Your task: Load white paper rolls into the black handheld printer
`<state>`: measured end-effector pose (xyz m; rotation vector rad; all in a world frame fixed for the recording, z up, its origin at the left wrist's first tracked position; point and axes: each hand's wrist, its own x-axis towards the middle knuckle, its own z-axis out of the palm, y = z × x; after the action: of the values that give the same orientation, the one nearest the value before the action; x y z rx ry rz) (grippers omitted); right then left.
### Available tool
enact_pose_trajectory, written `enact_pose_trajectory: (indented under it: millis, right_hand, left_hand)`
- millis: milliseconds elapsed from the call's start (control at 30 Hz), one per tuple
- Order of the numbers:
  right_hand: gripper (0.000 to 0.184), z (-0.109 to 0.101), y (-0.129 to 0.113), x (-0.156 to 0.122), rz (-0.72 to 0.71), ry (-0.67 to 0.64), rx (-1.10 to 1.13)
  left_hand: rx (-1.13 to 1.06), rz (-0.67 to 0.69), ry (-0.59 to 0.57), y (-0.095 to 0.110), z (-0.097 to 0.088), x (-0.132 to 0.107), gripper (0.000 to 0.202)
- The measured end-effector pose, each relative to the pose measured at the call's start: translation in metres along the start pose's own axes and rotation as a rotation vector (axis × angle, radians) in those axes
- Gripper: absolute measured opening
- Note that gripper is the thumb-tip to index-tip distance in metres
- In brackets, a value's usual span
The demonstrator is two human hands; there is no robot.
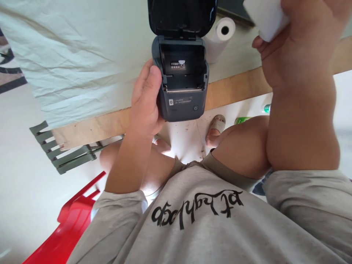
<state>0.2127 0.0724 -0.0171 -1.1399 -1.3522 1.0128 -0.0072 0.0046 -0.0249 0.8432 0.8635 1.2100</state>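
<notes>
A small dark grey printer [183, 99] is held over the table's front edge with its lid [181, 16] flipped up and its paper bay empty. My left hand [145, 101] is wrapped round the printer's left side, thumb along its edge. My right hand [297, 47] is raised at the upper right, close to the camera, with fingers closed round a white paper roll [265, 16]. Another white paper roll [220, 38] lies on the table just right of the printer's lid.
A pale cloth [77, 55] covers the wooden table [236, 86]. Below are my knees, a sandalled foot [216, 128], a grey slatted chair [60, 150] at the left and a red plastic chair [68, 227] at the lower left.
</notes>
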Motion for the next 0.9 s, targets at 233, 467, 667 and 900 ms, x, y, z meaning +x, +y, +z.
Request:
enact_pose_trajectory:
  millis: [233,467,667,900]
  right_hand:
    - [0.032,0.009,-0.005,0.001,0.117,0.096,0.263]
    - [0.024,0.009,-0.002,0.001,0.120,0.087,0.253]
    - [0.031,0.001,-0.003,0.000,0.134,0.014,0.210]
    - [0.014,-0.010,0.001,0.006,0.386,0.066,0.357]
  left_hand:
    - [0.001,-0.003,0.012,-0.001,0.001,0.001,0.018]
    - [-0.032,0.024,-0.012,-0.002,-0.002,0.003,0.017]
    - [-0.004,0.019,-0.020,-0.002,-0.004,0.002,0.016]
    - [0.013,0.030,-0.001,-0.006,-0.005,0.004,0.018]
